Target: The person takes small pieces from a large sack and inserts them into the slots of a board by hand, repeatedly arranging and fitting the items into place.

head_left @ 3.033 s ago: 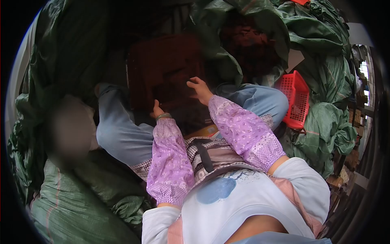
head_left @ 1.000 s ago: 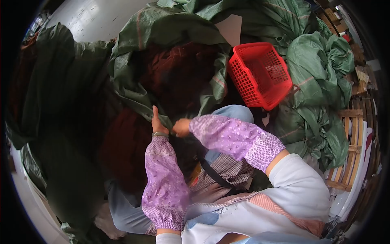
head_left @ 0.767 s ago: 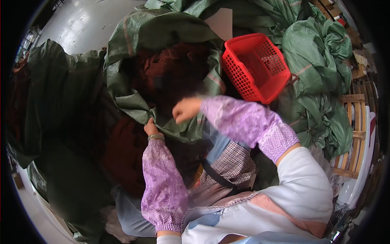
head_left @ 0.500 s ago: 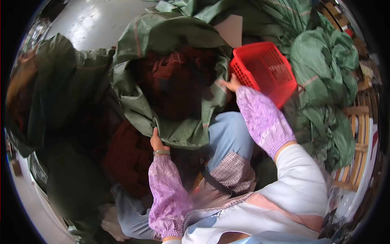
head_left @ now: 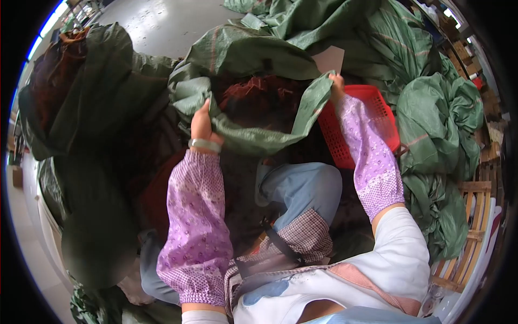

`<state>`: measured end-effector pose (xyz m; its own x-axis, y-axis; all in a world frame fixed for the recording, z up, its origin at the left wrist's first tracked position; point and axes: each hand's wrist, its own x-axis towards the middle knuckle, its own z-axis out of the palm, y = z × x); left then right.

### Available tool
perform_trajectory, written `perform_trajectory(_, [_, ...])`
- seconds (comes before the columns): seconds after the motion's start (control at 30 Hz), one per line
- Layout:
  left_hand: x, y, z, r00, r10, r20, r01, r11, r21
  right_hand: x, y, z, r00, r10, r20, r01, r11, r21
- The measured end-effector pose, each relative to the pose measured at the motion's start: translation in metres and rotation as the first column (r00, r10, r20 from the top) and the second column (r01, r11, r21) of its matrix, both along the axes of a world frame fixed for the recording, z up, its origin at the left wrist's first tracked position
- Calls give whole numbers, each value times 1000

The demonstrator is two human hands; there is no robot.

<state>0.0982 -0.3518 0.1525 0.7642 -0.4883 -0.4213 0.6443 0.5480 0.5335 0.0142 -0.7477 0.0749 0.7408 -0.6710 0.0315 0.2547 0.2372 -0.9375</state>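
A green woven sack [head_left: 259,139] stands in front of me with its mouth open, and dark red pieces [head_left: 261,94] lie inside. My left hand [head_left: 202,123] grips the near left part of its rim, fingers closed on the fabric. On the right, my right hand [head_left: 337,86] is closed on the rim too, stretching it up beside the red basket [head_left: 377,110]. Between my hands the near edge of the sack hangs in a curve above my bent leg.
Another green sack [head_left: 102,102] with reddish-brown contents stands at the left. Crumpled green sacks [head_left: 437,127] lie at the right, by a wooden pallet [head_left: 469,232]. A pale flat piece [head_left: 329,58] sits behind the basket. Grey floor [head_left: 162,27] shows at the back.
Both hands have moved farther forward, lifting and stretching the near rim of the sack. My right hand, earlier above the near rim, now holds its right side.
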Motion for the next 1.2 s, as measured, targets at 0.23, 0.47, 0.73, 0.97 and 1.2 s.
perform_trajectory(0.23, [5,8,128,903,-245,353,371,860,-351,51,-52,164,988,-79,136,156,371,-915])
perform_trajectory(0.47, [-33,-11,156,933,-209,293,292,915,-280,18,-96,322,912,2,410,402,-202,-893])
perform_trajectory(0.73, [-65,-53,-30,998,71,3,-70,996,-60,-49,-188,167,947,-257,-195,-98,345,-934])
perform_trajectory(0.97, [-100,-36,-219,996,68,-54,-32,867,497,-100,-151,-36,739,-447,-503,523,852,11])
perform_trajectory(1.2, [-129,10,-201,968,85,-236,103,724,682,-97,-26,17,277,-911,-306,314,386,-867])
